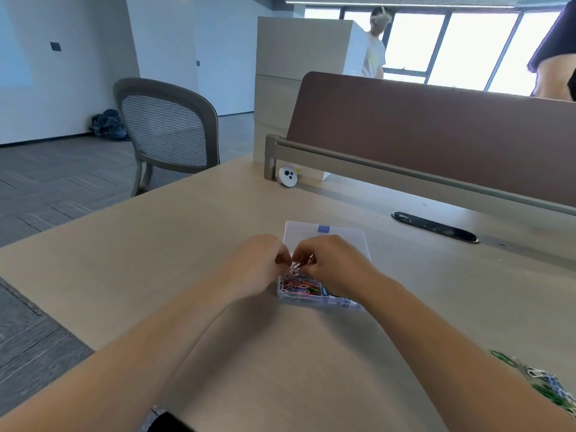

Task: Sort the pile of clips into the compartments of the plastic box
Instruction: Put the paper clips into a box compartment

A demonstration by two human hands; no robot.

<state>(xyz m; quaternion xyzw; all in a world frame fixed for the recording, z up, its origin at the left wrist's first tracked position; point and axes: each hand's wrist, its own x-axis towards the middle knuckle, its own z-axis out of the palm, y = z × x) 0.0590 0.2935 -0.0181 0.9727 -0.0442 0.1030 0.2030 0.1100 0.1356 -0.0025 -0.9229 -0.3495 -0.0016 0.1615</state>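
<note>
One table (156,275) carries everything, and one chair (168,129) stands past its far left corner. Two hands meet above one open box (311,302). The left hand (261,263) and right hand (330,266) have curled fingers, both pinching one small tangle (300,264) of clips. The right wrist hides the box's right compartments; the left one holds mixed colours. One pile (548,381) lies near right, cut off and too blurred to count.
</note>
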